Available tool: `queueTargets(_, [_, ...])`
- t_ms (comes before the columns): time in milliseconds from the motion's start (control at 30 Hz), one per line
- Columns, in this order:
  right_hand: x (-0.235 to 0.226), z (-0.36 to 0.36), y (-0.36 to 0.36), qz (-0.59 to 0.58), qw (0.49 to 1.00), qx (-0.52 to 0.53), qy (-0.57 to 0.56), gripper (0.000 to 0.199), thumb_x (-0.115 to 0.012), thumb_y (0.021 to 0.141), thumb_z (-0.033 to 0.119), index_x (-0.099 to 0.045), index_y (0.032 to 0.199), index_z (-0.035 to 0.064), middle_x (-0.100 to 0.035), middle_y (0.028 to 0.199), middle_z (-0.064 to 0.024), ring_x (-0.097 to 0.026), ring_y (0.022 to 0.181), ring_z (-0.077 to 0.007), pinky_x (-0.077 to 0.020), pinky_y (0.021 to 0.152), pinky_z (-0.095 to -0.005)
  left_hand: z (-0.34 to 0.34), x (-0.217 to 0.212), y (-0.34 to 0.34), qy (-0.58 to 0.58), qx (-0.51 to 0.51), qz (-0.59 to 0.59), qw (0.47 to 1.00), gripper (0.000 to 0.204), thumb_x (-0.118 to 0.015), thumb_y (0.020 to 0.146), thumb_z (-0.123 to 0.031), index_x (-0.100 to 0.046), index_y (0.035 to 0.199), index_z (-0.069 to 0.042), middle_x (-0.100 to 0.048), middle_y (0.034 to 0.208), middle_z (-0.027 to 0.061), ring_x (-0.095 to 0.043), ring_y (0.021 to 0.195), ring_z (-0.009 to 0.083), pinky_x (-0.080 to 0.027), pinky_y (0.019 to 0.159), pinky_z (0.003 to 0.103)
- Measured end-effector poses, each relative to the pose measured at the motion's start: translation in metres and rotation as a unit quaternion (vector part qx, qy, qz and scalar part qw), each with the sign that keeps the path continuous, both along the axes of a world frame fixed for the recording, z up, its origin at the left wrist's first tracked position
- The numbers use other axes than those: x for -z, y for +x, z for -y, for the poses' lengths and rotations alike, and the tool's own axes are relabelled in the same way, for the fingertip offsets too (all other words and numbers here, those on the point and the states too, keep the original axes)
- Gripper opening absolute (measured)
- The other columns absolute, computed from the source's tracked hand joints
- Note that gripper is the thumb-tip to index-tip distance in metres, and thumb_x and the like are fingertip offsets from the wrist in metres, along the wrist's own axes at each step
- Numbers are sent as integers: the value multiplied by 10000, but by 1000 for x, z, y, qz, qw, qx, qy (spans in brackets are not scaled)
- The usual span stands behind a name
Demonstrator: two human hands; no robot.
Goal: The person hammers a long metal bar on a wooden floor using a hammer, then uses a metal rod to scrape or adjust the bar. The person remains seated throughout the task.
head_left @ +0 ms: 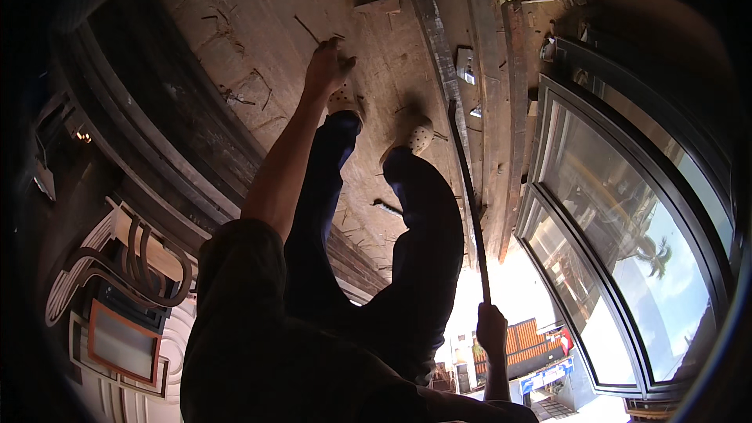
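My left hand (pixel 330 69) reaches forward, low over the dirty wooden boards (pixel 274 0), just by my left shoe. Its thumb and fingers are apart. Thin dark twig-like pieces (pixel 307 29) lie right at its fingertips, and I cannot tell whether they touch. Out to the right, my right hand (pixel 492 329) is closed round one end of a long, thin dark bar (pixel 468 196). The bar slants away from me, and its far end is over the dark plank at the right. What the bar is made of is hard to see.
Dark beams (pixel 157 94) run along the left, and long planks (pixel 486 110) along the right. A small wood block (pixel 378 6) lies ahead. Dark-framed glass panels (pixel 627 219) stand at the right. Curved brown pieces and an orange-edged frame (pixel 125 343) are at the lower left.
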State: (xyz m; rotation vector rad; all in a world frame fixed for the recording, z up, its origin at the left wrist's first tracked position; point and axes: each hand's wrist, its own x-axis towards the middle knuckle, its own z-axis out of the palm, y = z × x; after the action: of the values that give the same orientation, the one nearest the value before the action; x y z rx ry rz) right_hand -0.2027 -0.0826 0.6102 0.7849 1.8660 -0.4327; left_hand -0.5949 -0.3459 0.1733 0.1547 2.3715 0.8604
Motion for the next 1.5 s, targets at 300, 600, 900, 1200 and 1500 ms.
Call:
queueTargets(300, [28,-1,-6,84,980,132,120,313,-592,898,269,-550,703,28,-506,540,-153,-530,487,-326,-369,484,-414,-71,179,-69,-116,185,-162,962,814,-799,718,-295,-360,1341,-8,-446,1303,228,-485,1179,407,-451,981,444])
queueTargets(600, [33,-6,-8,216,963,156,36,284,-606,871,219,-518,699,11,-530,574,-170,-554,535,-376,-399,514,-432,-88,245,-66,-133,185,-242,943,574,-749,755,-272,-522,1220,-24,-608,1127,150,-624,944,315,-500,844,407])
queueTargets(900, [30,-6,-3,125,956,265,6,284,-605,900,214,-543,745,-16,-523,592,-194,-536,518,-334,-381,500,-414,-114,78,-8,287,-602,218,713,458,-603,880,-331,-505,1239,-64,-517,1110,47,-465,1014,164,-361,901,347])
queueTargets(1200, [33,-9,12,84,953,290,-3,329,-606,911,253,-497,734,-2,-440,589,-100,-422,554,-191,-324,524,-376,-195,107,9,279,-420,209,838,545,-754,799,-369,-546,1124,16,-618,1024,116,-593,910,164,-476,814,321])
queueTargets(1500, [32,-16,21,108,956,274,-1,304,-587,919,243,-542,761,-13,-523,632,-165,-517,568,-267,-370,538,-407,-216,119,-6,267,-385,146,871,296,-641,873,-151,-609,1098,39,-643,959,83,-604,820,125,-498,740,249])
